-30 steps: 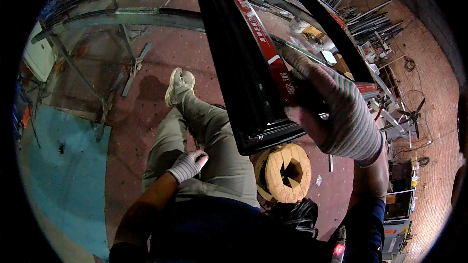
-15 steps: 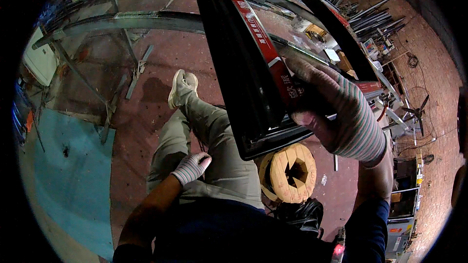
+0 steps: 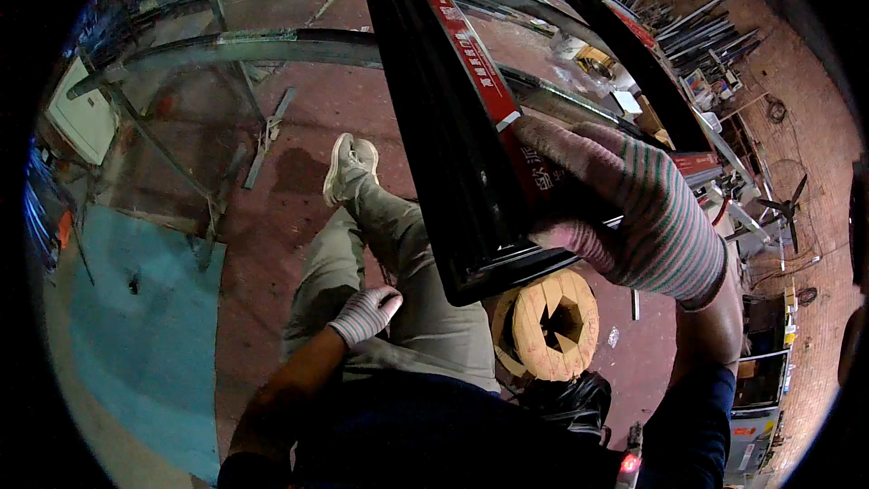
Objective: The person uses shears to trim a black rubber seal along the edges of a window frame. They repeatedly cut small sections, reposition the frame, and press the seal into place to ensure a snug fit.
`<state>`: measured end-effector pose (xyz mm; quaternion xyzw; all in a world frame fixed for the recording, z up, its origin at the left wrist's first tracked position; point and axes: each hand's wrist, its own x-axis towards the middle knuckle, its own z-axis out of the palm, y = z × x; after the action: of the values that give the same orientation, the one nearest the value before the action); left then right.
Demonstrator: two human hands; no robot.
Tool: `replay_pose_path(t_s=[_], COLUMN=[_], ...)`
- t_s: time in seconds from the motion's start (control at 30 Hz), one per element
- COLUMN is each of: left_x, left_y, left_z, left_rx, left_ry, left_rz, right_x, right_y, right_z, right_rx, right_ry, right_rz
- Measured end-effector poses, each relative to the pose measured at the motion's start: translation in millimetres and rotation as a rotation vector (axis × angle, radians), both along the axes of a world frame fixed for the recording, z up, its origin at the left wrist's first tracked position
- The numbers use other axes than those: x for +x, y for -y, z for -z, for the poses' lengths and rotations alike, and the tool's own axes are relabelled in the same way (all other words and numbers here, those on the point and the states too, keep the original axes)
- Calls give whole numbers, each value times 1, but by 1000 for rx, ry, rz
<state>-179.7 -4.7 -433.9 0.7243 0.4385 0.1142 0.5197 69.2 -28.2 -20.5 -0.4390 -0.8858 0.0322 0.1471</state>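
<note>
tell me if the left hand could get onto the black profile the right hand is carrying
Probably yes. The left hand hangs free by the thigh, gloved and holding nothing, and the near end of the black profile sits just above it with nothing between them. The right hand grips it further right.

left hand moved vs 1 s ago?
No, barely. The gloved left hand stays resting on the thigh of the grey-green trouser leg, in the same spot against it; any small drift in the picture matches the head camera's own shift.

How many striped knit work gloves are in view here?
2. The right striped knit glove grips the end of the long black metal profile with red tape. The left striped knit glove hangs free beside the thigh. None seem hidden.
</note>
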Motion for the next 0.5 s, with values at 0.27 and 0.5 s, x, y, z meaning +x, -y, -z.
replay_pose_path(t_s=[0.27, 0.5], left_x=[-2, -2], left_y=[2, 0], left_z=[1, 2], left_rx=[29, -85], left_ry=[14, -4], left_rz=[-30, -12], right_x=[-4, -3], right_y=[2, 0], right_z=[-3, 3], right_rx=[-15, 26], right_ry=[160, 163], right_rz=[12, -41])
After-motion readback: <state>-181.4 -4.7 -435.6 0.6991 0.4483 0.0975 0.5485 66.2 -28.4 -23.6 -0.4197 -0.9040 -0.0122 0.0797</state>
